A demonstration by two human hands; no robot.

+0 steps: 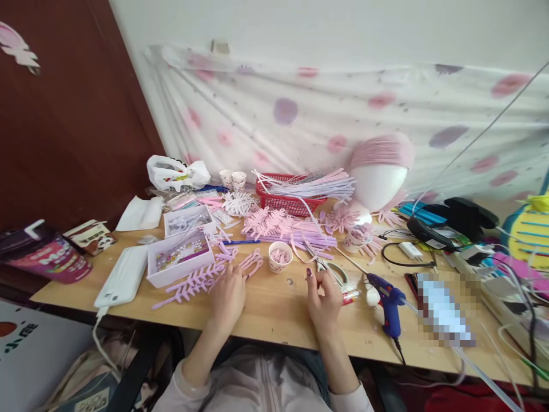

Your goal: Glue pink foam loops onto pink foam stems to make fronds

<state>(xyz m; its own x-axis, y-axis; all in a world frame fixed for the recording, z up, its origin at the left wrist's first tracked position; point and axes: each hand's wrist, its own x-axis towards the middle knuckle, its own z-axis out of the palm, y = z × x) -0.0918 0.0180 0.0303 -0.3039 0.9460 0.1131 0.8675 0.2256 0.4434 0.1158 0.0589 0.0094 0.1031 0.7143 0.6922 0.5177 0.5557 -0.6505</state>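
Fuzzy pink loops lay on the worktop at the left hand's curled fingertips, between a lilac sprig and a paper cup; whether gripped, one could not tell. The right hand sat half curled (any hold unclear). The loops looked light, soft, bendable, best pinched gently along one strand.

Pale zip-front top with pale sleeves, dark nail polish on right hand
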